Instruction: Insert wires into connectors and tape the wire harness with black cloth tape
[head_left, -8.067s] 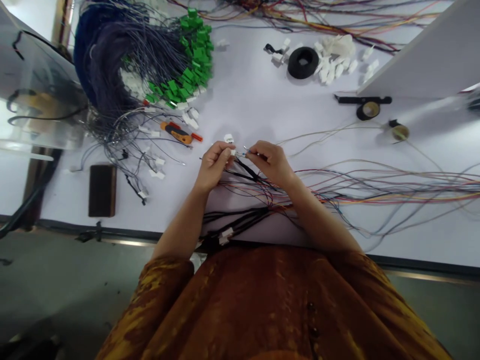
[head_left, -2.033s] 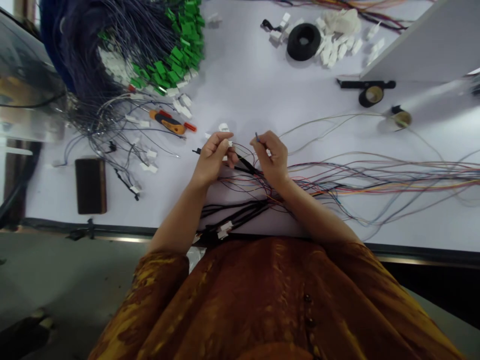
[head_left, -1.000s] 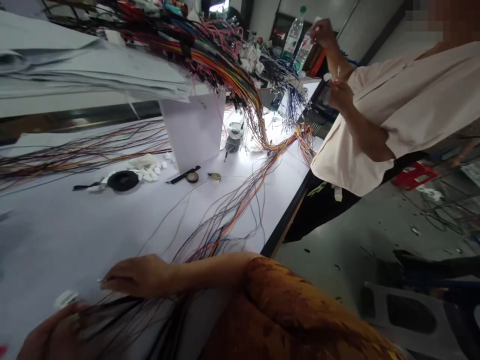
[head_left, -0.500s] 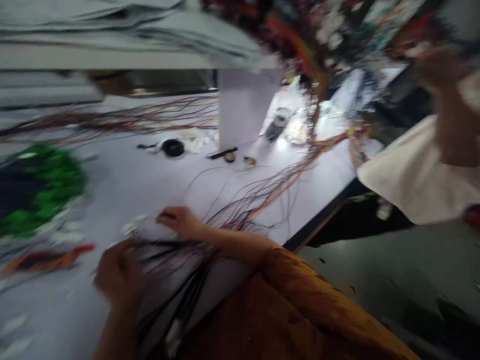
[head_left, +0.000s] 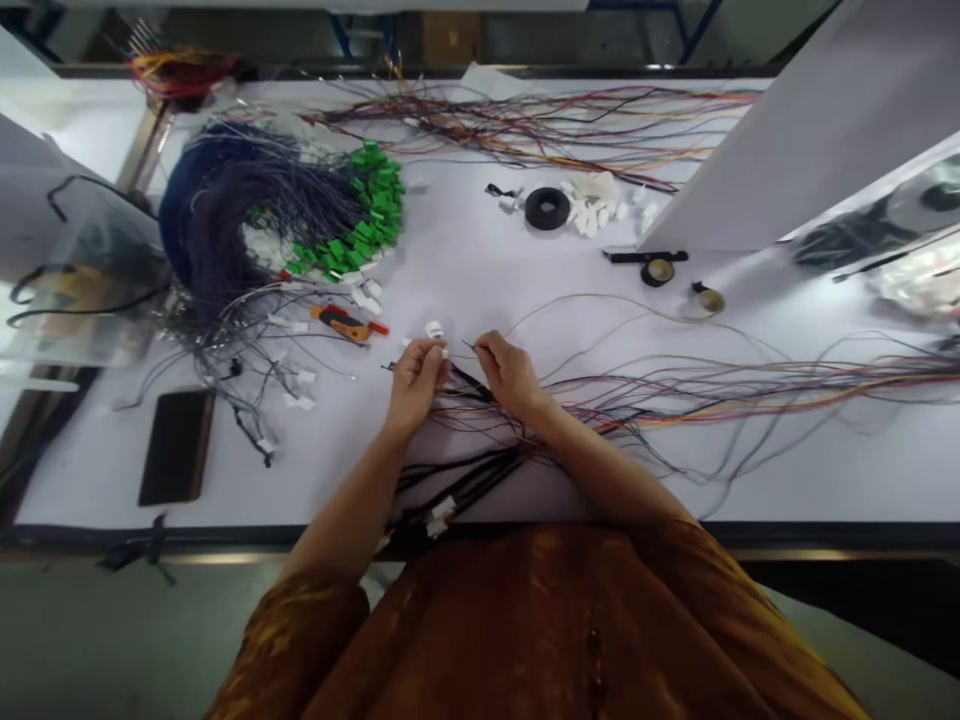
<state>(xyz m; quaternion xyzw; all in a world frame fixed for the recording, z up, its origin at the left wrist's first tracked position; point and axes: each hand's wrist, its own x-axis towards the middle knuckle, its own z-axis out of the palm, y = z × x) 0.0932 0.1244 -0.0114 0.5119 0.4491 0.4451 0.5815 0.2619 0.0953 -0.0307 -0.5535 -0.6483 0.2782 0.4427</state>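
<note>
Pinching a white connector [head_left: 444,353] in the closed left hand [head_left: 415,385]
Right hand [head_left: 510,375] grips a wire end [head_left: 469,345]; many loose wires [head_left: 712,385] remain on the desk [head_left: 480,250].

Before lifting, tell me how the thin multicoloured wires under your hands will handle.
The thin multicoloured wires will probably hang floppy, since they lie in loose curves across the pale table. They look light, and likely to snag each other, because strands cross under the right hand.
</note>
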